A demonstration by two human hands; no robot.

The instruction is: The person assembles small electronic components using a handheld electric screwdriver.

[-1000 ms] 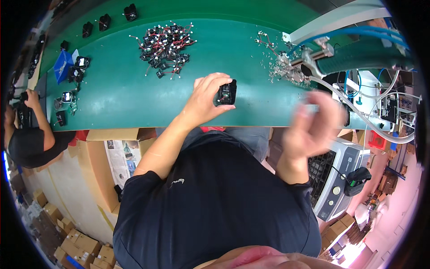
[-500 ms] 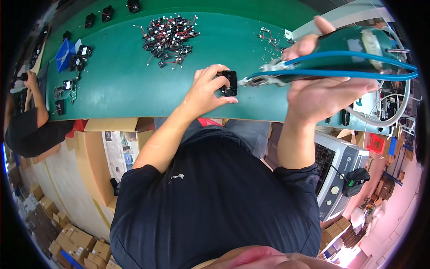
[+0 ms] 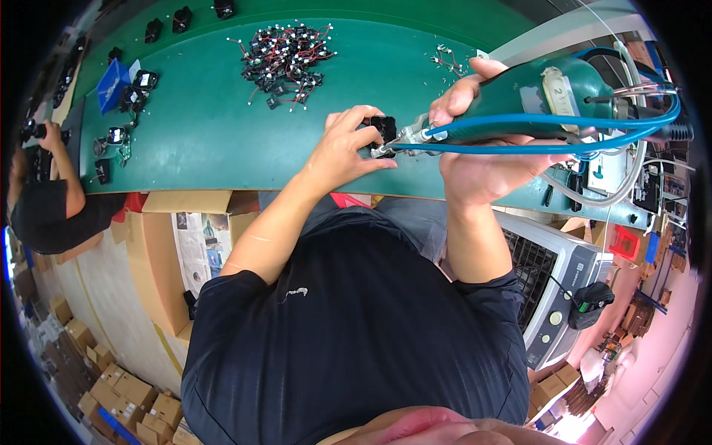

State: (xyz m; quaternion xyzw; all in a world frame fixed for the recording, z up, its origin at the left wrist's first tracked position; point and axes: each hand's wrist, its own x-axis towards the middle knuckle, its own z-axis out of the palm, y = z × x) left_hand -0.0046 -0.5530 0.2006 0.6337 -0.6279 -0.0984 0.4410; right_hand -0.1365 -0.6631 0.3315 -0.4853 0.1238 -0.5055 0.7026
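Observation:
My left hand (image 3: pixel 343 148) is closed around a small black plastic housing (image 3: pixel 384 127), thumb and fingers at its left side and edges, holding it on the green table (image 3: pixel 208 141). A thick green power screwdriver (image 3: pixel 508 100), with two blue tubes along it, lies in the grip of my right hand (image 3: pixel 475 174). Its metal nose (image 3: pixel 408 137) points left and meets the housing's lower right part. Where exactly the tip sits is partly hidden by the nose and my fingers.
A heap of black parts with red wires (image 3: pixel 288 63) lies farther back. Small loose metal pieces (image 3: pixel 449 61) are scattered at the back right. A blue bin (image 3: pixel 113 85) and black units stand at the left, near another person (image 3: pixel 55 196). An open carton (image 3: pixel 159 259) sits below the table edge.
My right hand has brought the screwdriver left and slightly down, so its nose now overlaps the housing. My left hand keeps hold of the housing in nearly the same place.

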